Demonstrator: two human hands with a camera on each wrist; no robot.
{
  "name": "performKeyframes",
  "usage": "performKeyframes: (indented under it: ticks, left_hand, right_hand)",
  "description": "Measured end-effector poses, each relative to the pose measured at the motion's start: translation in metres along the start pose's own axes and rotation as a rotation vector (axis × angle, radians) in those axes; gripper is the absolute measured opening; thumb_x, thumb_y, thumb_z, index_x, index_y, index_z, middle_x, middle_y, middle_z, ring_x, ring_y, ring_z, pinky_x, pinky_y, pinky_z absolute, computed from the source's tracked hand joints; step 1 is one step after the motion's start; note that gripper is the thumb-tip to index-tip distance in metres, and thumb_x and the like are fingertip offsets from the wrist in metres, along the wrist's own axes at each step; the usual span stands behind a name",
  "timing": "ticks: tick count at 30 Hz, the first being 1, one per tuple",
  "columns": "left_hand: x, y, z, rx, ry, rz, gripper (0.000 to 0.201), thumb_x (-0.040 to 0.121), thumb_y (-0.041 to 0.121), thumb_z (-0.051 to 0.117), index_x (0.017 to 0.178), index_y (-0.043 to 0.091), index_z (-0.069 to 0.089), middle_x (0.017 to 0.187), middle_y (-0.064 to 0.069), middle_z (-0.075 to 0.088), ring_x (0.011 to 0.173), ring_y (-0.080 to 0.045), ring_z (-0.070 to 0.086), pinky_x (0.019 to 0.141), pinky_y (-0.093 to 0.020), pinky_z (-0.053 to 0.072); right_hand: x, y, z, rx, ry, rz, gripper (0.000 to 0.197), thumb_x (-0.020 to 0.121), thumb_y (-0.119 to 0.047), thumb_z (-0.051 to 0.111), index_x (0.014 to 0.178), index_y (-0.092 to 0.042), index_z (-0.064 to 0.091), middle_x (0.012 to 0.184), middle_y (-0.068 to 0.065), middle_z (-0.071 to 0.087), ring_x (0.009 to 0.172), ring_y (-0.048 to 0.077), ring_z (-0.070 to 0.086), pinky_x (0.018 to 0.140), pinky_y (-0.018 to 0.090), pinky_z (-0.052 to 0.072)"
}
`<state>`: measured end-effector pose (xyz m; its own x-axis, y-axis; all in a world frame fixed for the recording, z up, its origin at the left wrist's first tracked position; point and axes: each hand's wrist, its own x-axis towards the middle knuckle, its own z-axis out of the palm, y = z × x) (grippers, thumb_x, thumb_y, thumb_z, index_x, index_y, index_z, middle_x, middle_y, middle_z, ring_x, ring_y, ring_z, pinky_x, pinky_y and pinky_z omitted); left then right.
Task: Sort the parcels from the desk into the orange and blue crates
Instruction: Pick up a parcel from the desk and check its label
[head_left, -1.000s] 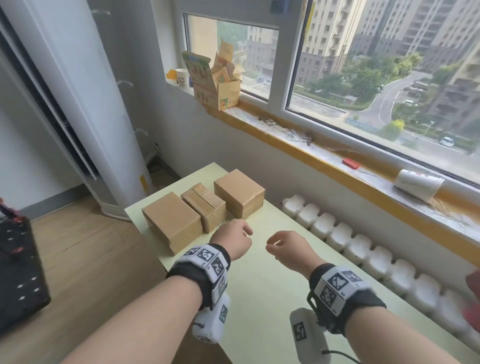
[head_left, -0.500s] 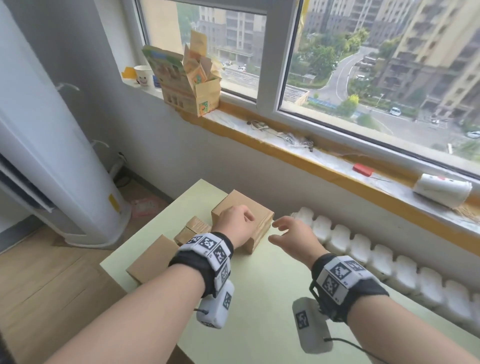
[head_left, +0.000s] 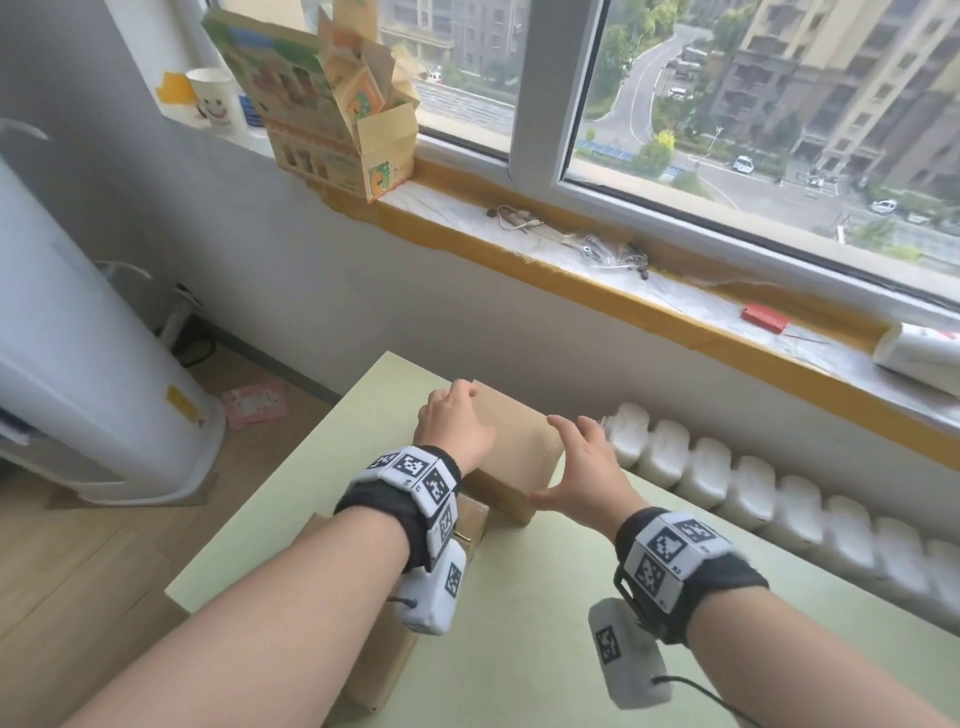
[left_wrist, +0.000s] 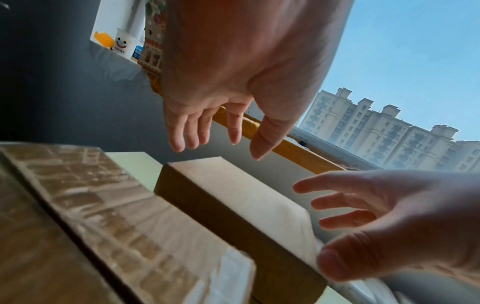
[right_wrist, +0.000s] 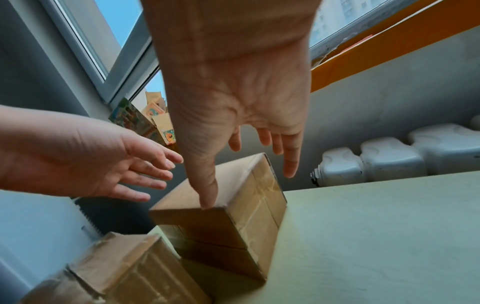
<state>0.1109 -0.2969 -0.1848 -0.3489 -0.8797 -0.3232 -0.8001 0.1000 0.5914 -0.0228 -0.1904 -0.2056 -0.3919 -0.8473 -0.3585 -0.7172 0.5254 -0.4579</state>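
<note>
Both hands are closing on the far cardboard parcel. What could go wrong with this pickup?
1. The left hand and right hand are spread open around the far parcel, not yet clamping it; lifting early could drop it.
2. The middle parcel sits close beside it and may get knocked.
3. Neither crate is in view, so the destination is unconfirmed.

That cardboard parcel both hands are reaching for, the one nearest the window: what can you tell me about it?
The cardboard parcel is a plain brown box, sealed with clear tape along its side seams. It sits flat on the pale green desk, at the far end of a row of similar boxes. The left hand hovers over its far left edge and the right hand is at its right side, thumb at the near top corner. Both hands have spread fingers; neither grips it yet.
</note>
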Motion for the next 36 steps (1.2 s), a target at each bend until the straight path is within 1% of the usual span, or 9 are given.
performKeyframes:
  ticks: [5,9,14,19,23,27,29,32,36]
  left_hand:
    - [0.011,-0.009,0.006,0.019,-0.040,-0.014,0.059,0.084,0.017,0.054,0.140,0.021,0.038,0.136,-0.010,0.049,0.126,-0.029,0.046,0.099,-0.034,0.039]
    - [0.016,-0.011,0.011,0.032,-0.021,-0.029,0.060,0.084,0.019,0.055,0.141,0.021,0.037,0.138,-0.008,0.048,0.127,-0.028,0.046,0.101,-0.036,0.041]
    - [0.018,-0.011,0.014,0.037,-0.011,-0.026,0.059,0.083,0.019,0.056,0.139,0.020,0.038,0.135,-0.009,0.050,0.124,-0.030,0.047,0.100,-0.039,0.042]
    - [0.014,-0.004,0.018,-0.005,-0.047,-0.009,0.055,0.082,0.018,0.054,0.136,0.021,0.041,0.131,-0.007,0.055,0.121,-0.029,0.050,0.098,-0.037,0.044]
    - [0.006,0.010,0.022,-0.016,-0.072,0.043,0.056,0.083,0.013,0.053,0.138,0.020,0.042,0.137,-0.005,0.052,0.125,-0.027,0.048,0.100,-0.034,0.042]
    - [-0.005,0.033,0.025,-0.027,-0.111,0.150,0.053,0.086,0.006,0.048,0.137,0.019,0.044,0.141,-0.005,0.048,0.129,-0.022,0.045,0.103,-0.029,0.038]
    - [-0.013,0.049,0.026,-0.025,-0.130,0.227,0.059,0.083,0.001,0.048,0.139,0.020,0.043,0.143,-0.004,0.045,0.130,-0.020,0.043,0.105,-0.029,0.036]
    - [-0.029,0.076,0.030,0.017,-0.185,0.372,0.081,0.071,0.001,0.062,0.143,0.027,0.037,0.146,0.001,0.036,0.132,-0.020,0.040,0.105,-0.032,0.040]
    - [-0.053,0.113,0.042,0.197,-0.206,0.562,0.119,0.060,0.016,0.083,0.151,0.041,0.010,0.157,0.008,0.010,0.146,-0.018,0.013,0.114,-0.040,0.029]
  right_hand:
    - [0.008,0.006,0.010,0.020,-0.056,0.001,0.121,0.066,-0.033,0.088,0.157,-0.030,0.008,0.163,0.011,-0.004,0.151,0.027,0.005,0.118,0.038,0.023]
    - [0.013,0.011,0.016,0.050,-0.022,-0.022,0.125,0.062,-0.032,0.090,0.156,-0.032,0.008,0.162,0.007,0.004,0.148,0.025,0.017,0.116,0.037,0.031]
    - [0.011,0.016,0.013,0.073,0.014,-0.032,0.125,0.060,-0.030,0.089,0.157,-0.028,0.010,0.156,0.001,0.016,0.137,0.019,0.034,0.106,0.032,0.041]
    - [0.000,0.025,-0.005,0.101,0.022,-0.032,0.122,0.062,-0.026,0.086,0.157,-0.029,0.010,0.155,0.000,0.020,0.137,0.019,0.034,0.106,0.026,0.038]
    - [-0.012,0.032,-0.030,0.143,0.047,-0.036,0.114,0.066,-0.024,0.083,0.156,-0.031,0.013,0.150,-0.001,0.024,0.131,0.016,0.035,0.097,0.020,0.036]
    - [-0.027,0.042,-0.065,0.316,0.137,0.017,0.105,0.070,-0.026,0.083,0.154,-0.032,0.021,0.143,0.000,0.030,0.117,0.010,0.036,0.098,0.025,0.037]
    - [-0.036,0.049,-0.086,0.404,0.213,0.083,0.098,0.071,-0.032,0.082,0.151,-0.034,0.025,0.141,0.003,0.034,0.114,0.014,0.040,0.100,0.032,0.042]
    - [-0.048,0.065,-0.115,0.560,0.331,0.202,0.090,0.073,-0.046,0.079,0.148,-0.031,0.031,0.142,0.007,0.041,0.119,0.022,0.048,0.101,0.040,0.046]
    - [-0.069,0.085,-0.149,0.721,0.417,0.282,0.083,0.079,-0.056,0.072,0.146,-0.020,0.038,0.139,0.006,0.048,0.115,0.022,0.050,0.091,0.040,0.047]
